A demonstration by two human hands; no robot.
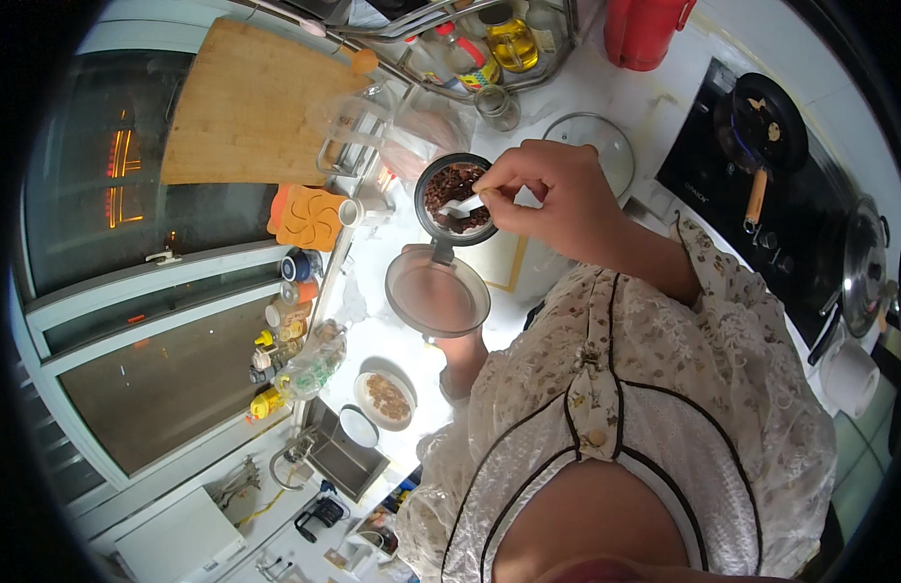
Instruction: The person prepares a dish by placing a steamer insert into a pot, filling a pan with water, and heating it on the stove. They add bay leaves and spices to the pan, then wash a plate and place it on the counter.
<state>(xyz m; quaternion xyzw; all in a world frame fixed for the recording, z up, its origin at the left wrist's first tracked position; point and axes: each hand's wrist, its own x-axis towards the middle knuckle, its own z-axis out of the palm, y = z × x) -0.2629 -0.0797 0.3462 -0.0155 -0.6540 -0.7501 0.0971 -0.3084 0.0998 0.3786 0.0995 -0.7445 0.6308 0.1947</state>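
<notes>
My left hand holds a jar with a black rim from below. The jar's hinged translucent lid hangs open over that hand, so the fingers show only blurred through it. Dark reddish-brown dried spices, which look like Sichuan peppercorns, fill the jar. Pinched between thumb and fingers of my right hand is a small white spoon, its bowl among the spices. Under the jar and my hands is the white marbled counter.
A black frying pan with a few pieces in it stands on the black gas hob. Around the counter are a glass lid, a glass jar, bagged meat, a food bowl and a sink.
</notes>
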